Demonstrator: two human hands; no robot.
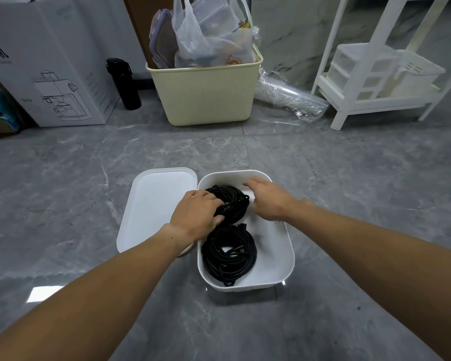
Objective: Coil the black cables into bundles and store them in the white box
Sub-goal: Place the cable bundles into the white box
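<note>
A white box (281, 259) stands open on the grey floor in front of me. Two coiled black cable bundles lie inside it: a near bundle (228, 252) and a far bundle (233, 201). My left hand (197, 216) reaches over the box's left rim and grips the left side of the far bundle, fingers curled into the coil. My right hand (267, 199) hovers over the far right part of the box, fingers loosely extended, holding nothing. The box's white lid (154, 201) lies flat on the floor, touching the box's left side.
Beyond the box stand a cream bin (206, 92) stuffed with a plastic bag and containers, a black flask (124, 83), a large cardboard carton (50, 61) at left, and a white shelf rack (380, 74) at right with wrapped plastic cups (289, 96) beside it.
</note>
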